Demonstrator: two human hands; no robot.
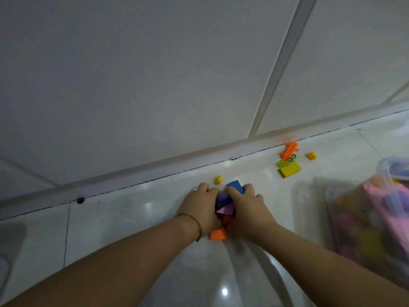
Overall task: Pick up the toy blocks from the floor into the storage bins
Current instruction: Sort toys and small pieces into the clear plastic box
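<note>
Blocks (224, 210) on floor (132, 229) before wall (155, 74), bin (345, 218) at right

Two hands, a left hand (199, 207) and a right hand (247, 204); five clustered blocks (224, 204) between them: one blue block (235, 187), one dark blue block (222, 198), one purple block (225, 210), two orange blocks (228, 219) (218, 234); near the far edge of the floor (132, 218), two small yellow pieces (218, 180) (311, 155), one yellow brick (290, 170), one orange studded strip (291, 148), one green piece (284, 162); at its right edge, two clear bins (303, 202) (385, 167), blurred.
</note>
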